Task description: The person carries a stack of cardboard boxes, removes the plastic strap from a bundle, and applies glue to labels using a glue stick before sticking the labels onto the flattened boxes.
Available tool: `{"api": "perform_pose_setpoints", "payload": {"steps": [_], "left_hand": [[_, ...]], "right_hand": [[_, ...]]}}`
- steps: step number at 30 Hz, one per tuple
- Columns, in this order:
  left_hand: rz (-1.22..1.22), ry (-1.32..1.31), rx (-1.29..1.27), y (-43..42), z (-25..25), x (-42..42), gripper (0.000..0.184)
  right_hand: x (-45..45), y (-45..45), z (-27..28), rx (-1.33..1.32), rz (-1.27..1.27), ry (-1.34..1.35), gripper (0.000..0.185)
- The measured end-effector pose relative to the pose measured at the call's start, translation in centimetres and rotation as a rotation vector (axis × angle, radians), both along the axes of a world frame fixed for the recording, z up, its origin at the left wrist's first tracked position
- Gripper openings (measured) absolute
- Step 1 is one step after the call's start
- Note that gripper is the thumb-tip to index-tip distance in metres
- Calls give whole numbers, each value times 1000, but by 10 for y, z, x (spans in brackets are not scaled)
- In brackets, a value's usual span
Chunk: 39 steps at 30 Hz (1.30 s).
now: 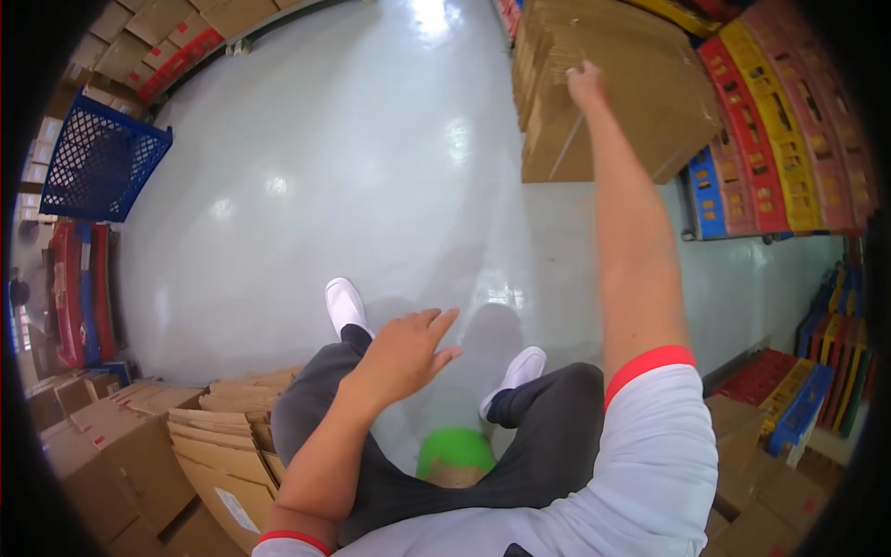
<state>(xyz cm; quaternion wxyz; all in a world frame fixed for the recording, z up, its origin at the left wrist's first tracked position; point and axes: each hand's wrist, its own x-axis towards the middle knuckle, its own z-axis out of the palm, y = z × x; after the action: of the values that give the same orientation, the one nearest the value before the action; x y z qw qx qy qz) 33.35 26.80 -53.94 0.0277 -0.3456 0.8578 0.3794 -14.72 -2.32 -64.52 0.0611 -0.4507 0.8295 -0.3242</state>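
The right hand [587, 85], its arm [639, 241] stretched far forward, touches a stack of flattened cardboard [654, 84]; the left hand [401, 351] hangs in the air near the left knee [302, 385], fingers loosely spread; something green [455, 449] shows between the thighs; coloured plastic crates [784, 130] stand right of the stack; a blue mesh basket [102, 158] is at upper left; cardboard boxes [148, 455] sit lower left; the floor [269, 232] shines grey.

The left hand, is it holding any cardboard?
No, no cardboard shows in the left hand, while the right hand touches the cardboard stack.
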Motion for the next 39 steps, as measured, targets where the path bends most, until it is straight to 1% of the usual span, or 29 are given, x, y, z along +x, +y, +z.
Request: {"api": "perform_pose_setpoints", "payload": {"steps": [2,4,8,9,12,13,15,16,18,19,21,22,23,25,27,28,30,32,34,35,37,39], "left_hand": [[-4,-2,27,-3,0,2,57],[-8,0,59,-3,2,4,57],[-15,50,72,-9,17,-2,59],[-20,69,74,-11,20,-3,60],[-20,76,63,-16,25,-5,61],[-14,77,58,-17,25,-6,61],[-17,71,26,-17,25,-8,61],[-15,73,20,-17,26,-10,61],[-35,62,15,-17,27,-13,61],[-34,62,7,-17,26,-14,61],[-31,93,24,-15,25,-12,62],[-28,92,31,-13,24,-12,62],[-35,74,22,-12,24,-13,62],[-37,69,-6,-10,22,-13,62],[-40,119,9,-6,19,-9,61],[-42,121,3,-5,19,-7,61],[-51,79,38,-5,18,-4,60],[-37,89,35,-4,17,1,60],[-25,105,27,-4,16,10,59],[7,128,32,-4,16,14,59],[32,172,36,-3,19,19,58],[41,103,79,-5,25,22,58]], "right_hand": [[-16,-24,-12,65,-61,14,49],[-40,-46,-36,185,-131,40,40],[-23,-38,-7,235,-253,135,35],[-26,-40,-7,263,-297,180,34],[-48,-49,-9,305,-335,155,35],[-51,-50,-7,300,-329,156,35],[-61,-49,-5,394,-334,112,37],[-66,-52,-7,388,-332,114,37],[-74,-60,-15,380,-307,229,30],[-79,-63,-18,372,-307,228,30],[-87,-68,-26,393,-146,319,30],[-91,-66,-30,400,-142,320,30],[-98,-64,-30,469,-143,61,31],[-111,-62,-28,513,-142,-184,33],[-110,-51,-46,373,-119,-378,39],[-97,-43,-42,366,-119,-377,39],[-56,-19,-39,125,-32,93,35],[-33,8,-33,74,-70,85,37],[-24,36,-31,-58,-47,91,44],[-18,48,-24,-66,-44,104,44],[2,82,0,140,70,47,46],[38,131,21,127,59,75,45]]}}
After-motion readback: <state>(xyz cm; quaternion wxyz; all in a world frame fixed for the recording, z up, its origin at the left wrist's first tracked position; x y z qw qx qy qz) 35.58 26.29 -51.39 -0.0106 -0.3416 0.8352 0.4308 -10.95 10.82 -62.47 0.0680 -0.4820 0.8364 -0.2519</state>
